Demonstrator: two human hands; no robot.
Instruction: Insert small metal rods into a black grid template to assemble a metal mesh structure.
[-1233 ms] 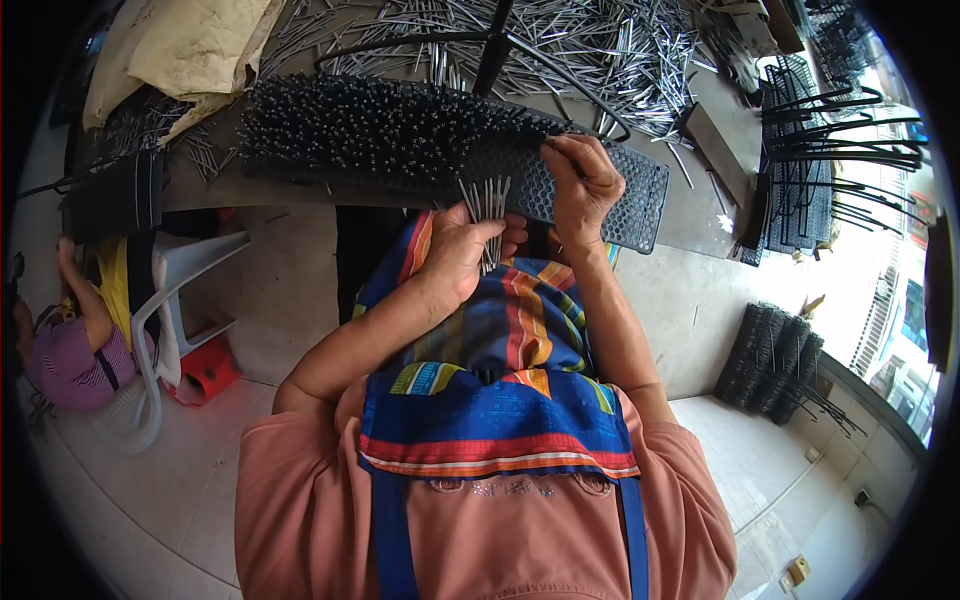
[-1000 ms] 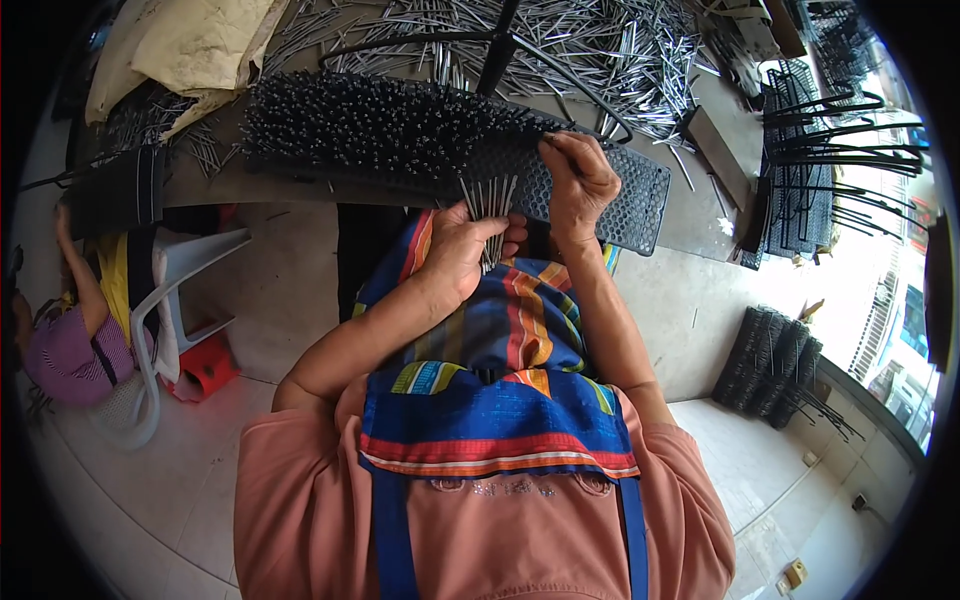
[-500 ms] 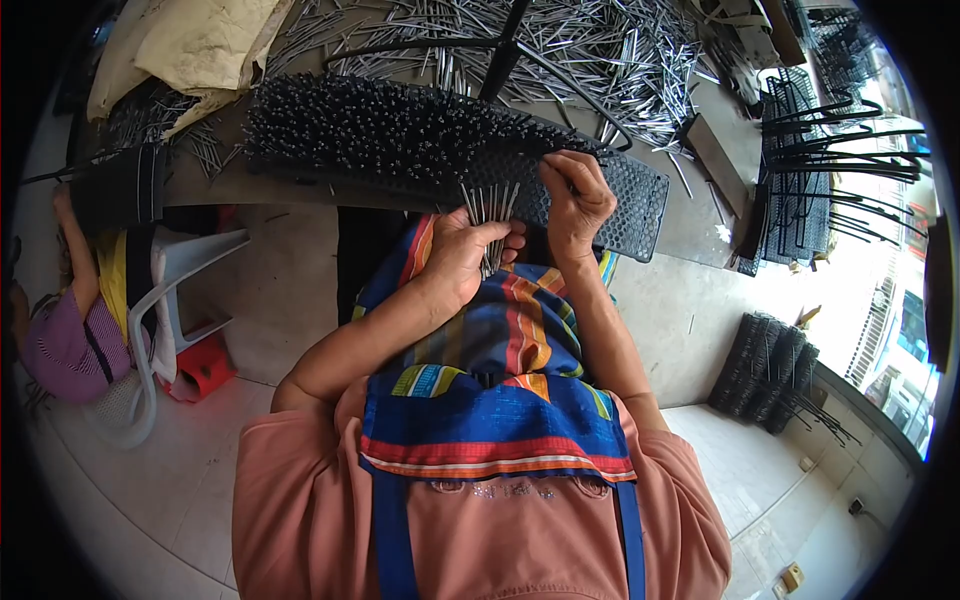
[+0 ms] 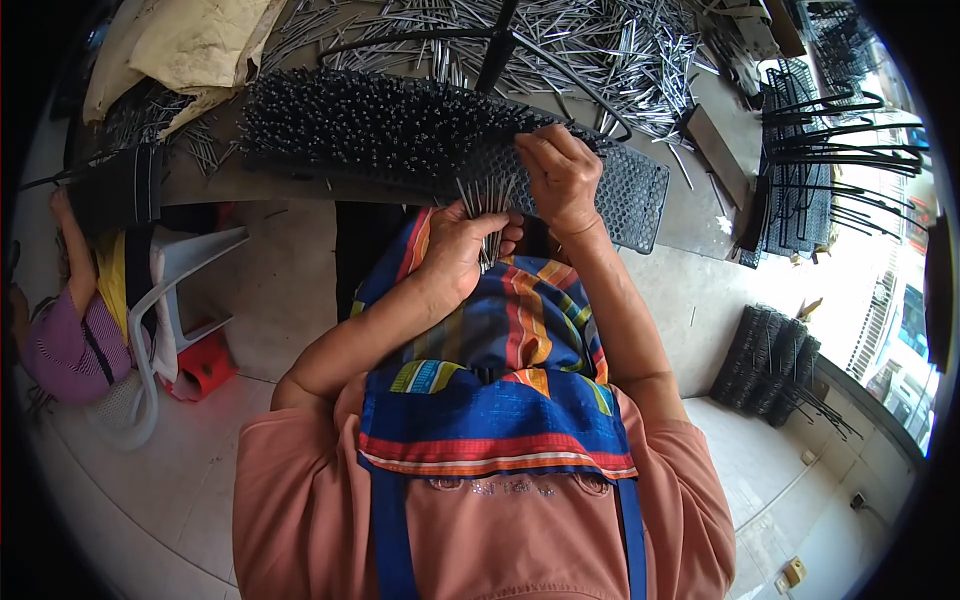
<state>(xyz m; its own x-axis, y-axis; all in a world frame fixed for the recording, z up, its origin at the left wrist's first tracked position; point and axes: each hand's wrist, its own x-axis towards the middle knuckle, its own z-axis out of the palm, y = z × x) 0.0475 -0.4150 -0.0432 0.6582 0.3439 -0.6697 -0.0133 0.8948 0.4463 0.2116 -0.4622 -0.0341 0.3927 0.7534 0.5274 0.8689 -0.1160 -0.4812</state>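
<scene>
My left hand (image 4: 453, 250) is closed around a bunch of thin metal rods (image 4: 486, 196), fanned out at their upper ends. Above and to the right, my right hand (image 4: 566, 182) has its fingertips pinched together over a long black perforated tray (image 4: 634, 196). What the pinch holds, if anything, is too small to make out. Many dark rods (image 4: 340, 125) stand upright in the tray's left and middle parts, while its right end shows bare holes. Beneath my hands lies a striped blue apron (image 4: 530, 310).
A pile of loose metal rods (image 4: 600, 60) covers the table behind the tray, with a black bent-bar frame (image 4: 497, 62) over it. Brown paper (image 4: 200, 45) lies at far left. Another person (image 4: 80, 330) sits at left. Black racks (image 4: 800, 200) stand at right.
My right hand has moved left and slightly up along the tray, closer to the standing rods. My left hand still grips the bunch in nearly the same place.
</scene>
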